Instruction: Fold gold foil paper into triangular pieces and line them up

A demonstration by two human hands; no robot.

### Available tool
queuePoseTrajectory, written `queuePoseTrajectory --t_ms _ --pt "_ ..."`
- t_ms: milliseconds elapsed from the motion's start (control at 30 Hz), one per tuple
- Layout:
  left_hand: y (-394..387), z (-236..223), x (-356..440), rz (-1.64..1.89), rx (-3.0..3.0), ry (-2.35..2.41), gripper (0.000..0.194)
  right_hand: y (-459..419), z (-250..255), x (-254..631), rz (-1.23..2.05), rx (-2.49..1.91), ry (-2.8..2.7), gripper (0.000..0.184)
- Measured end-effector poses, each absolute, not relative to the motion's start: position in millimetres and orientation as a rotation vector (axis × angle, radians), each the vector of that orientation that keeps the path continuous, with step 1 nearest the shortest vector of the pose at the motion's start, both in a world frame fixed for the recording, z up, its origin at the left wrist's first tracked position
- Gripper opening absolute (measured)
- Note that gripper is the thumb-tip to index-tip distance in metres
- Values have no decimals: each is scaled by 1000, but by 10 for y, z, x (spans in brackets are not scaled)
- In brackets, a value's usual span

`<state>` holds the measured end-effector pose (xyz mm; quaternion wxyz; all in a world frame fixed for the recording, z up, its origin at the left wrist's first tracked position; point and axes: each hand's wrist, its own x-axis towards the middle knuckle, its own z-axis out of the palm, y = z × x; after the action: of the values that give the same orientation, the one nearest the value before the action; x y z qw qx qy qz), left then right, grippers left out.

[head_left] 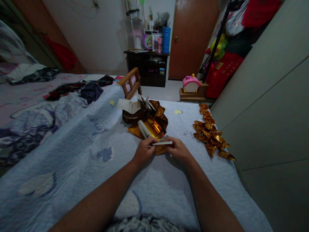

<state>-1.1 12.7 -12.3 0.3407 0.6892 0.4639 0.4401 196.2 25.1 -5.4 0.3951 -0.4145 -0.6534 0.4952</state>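
Foil strip (162, 143) pinched between left hand (144, 150) and right hand (178, 150) — level, flat

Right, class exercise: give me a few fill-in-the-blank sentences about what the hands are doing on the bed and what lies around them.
1. Both the left hand and the right hand hold one small sheet of paper, white on one side and ____ on the other.
2. The row of folded gold pieces lies on the person's ____ side.
3. The hands rest over a pale blue ____ with heart patches.
4. Beyond the hands lies a white roll on a ____ foil sheet.

Missing words: gold; right; quilt; gold
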Motion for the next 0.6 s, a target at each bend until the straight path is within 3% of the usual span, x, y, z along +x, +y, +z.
queuePoseTrajectory --t_ms 333,600 --pt "145 -153 8 1079 1878 1268 10 288 -8 2066 904 -1247 -1771 20" --pt "144 -171 30 1000 1891 1307 9 279 -5 2034 1000 -1335 -1819 23"
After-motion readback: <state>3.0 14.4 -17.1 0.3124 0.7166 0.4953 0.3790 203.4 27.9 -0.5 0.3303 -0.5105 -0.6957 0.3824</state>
